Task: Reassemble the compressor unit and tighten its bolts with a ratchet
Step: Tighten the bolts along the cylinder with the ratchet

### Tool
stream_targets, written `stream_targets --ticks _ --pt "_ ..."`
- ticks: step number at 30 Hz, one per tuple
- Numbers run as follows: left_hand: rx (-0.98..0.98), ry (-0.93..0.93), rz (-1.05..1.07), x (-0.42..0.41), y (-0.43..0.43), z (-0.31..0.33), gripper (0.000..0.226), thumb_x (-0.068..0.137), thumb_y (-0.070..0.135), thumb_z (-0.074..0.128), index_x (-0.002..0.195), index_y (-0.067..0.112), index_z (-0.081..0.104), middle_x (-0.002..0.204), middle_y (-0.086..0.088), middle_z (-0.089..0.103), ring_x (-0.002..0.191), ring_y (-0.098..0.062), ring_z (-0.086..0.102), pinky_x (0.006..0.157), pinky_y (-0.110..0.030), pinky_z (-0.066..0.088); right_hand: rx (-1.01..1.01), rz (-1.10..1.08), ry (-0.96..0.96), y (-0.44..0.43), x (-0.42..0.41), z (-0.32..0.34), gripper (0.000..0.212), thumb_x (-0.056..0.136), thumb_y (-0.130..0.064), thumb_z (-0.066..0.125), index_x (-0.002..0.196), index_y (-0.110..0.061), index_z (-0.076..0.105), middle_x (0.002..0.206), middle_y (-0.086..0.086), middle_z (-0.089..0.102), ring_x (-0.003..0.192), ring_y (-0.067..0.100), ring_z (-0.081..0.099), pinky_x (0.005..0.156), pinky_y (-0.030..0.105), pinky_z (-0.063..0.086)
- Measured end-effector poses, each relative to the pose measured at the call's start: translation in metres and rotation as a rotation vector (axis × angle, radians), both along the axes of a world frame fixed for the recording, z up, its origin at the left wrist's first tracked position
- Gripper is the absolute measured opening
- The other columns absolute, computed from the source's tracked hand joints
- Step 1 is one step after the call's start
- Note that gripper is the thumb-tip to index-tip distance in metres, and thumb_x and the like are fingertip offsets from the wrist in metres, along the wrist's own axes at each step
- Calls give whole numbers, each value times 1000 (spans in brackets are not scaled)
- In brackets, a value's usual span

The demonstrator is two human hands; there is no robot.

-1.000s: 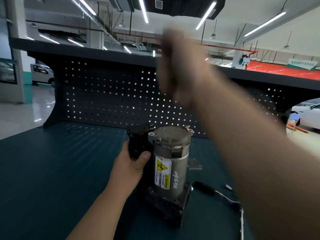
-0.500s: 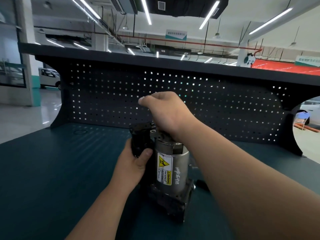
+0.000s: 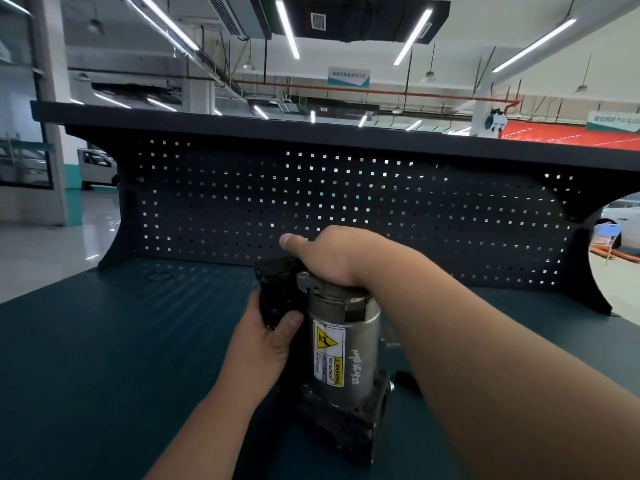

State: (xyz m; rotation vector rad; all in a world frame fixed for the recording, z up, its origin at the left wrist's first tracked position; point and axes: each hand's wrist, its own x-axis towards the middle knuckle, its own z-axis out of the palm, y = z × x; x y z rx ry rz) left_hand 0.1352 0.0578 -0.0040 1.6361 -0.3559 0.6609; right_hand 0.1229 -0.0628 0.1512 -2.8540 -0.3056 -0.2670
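Teal workbench (image 3: 104,358), one compressor (image 3: 349,355): left hand (image 3: 263,344) tight around its black housing (image 3: 277,289), right hand (image 3: 332,258) atop, grip unclear.

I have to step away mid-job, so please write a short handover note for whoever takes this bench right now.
Left hand: grips the black side block of the compressor unit, thumb wrapped round it.
Right hand: rests on the top cap; its fingers are hidden, so the grip is unclear.
The unit stands upright on the green bench.
Done: the main parts sit together.
Left: probably check that the cap is seated, then tighten the bolts. Neither hand holds a ratchet, and none is clearly in view.
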Motion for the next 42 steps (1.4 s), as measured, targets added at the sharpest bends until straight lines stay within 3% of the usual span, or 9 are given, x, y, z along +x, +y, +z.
stream_targets --ticks 8,16,19,22,26,29,36,39,42 --pt "-7 4 -10 -2 -2 2 81 49 95 50 110 42 46 99 42 59 92 18 57 67 1 39 48 -58 -230 -1 2 -14 41 88 -54 34 67 -20 44 71 0 52 61 20 47 51 28 27" --pt "13 -4 -37 3 1 2 82 46 97 50 108 42 48 97 42 61 90 18 58 66 0 39 521 41 -191 -61 -2 -31 45 95 -58 35 92 -22 61 89 -6 63 87 16 59 67 30 43" --pt "9 -1 -34 1 3 2 84 45 97 50 106 41 51 97 40 62 90 17 59 67 -1 40 818 -2 -68 -88 -12 -83 52 98 -56 29 117 -22 63 118 -2 65 113 19 58 98 40 45" --pt "14 -21 47 -3 5 3 73 51 92 53 99 38 55 89 39 64 84 15 61 63 -1 41 1013 16 198 -72 -25 -139 52 97 -60 26 97 -32 70 101 -19 67 100 -5 58 95 23 40" --pt "-34 -9 224 6 17 1 21 80 46 63 84 25 60 71 18 69 64 5 58 53 -12 41 1109 63 295 -42 -31 -157 48 95 -60 29 92 -34 69 87 -29 66 86 -17 57 71 8 41" --pt "-98 75 307 18 35 -2 22 98 17 50 77 17 58 79 -5 65 66 -7 50 60 -26 39 1024 184 268 -24 -34 -158 44 83 -68 38 116 -44 56 113 -21 64 103 -8 56 88 19 43" --pt "-84 199 209 23 33 1 21 100 38 43 95 39 64 89 12 71 84 -3 66 66 -26 49 684 139 -51 -7 -35 -175 93 57 -67 61 139 -46 21 130 -28 49 119 -1 49 98 26 43" --pt "-271 354 204 9 17 7 50 89 70 34 76 34 66 77 10 63 79 -4 56 75 -30 41 675 111 -110 -5 -38 -179 89 60 -68 59 138 -45 21 131 -28 47 121 0 48 98 26 42" --pt "-308 311 86 -18 -4 8 82 59 93 42 99 25 66 88 4 64 81 2 58 78 -27 43 644 91 -132 -3 -48 -177 86 70 -63 61 142 -42 19 138 -26 41 127 2 44 99 27 41"
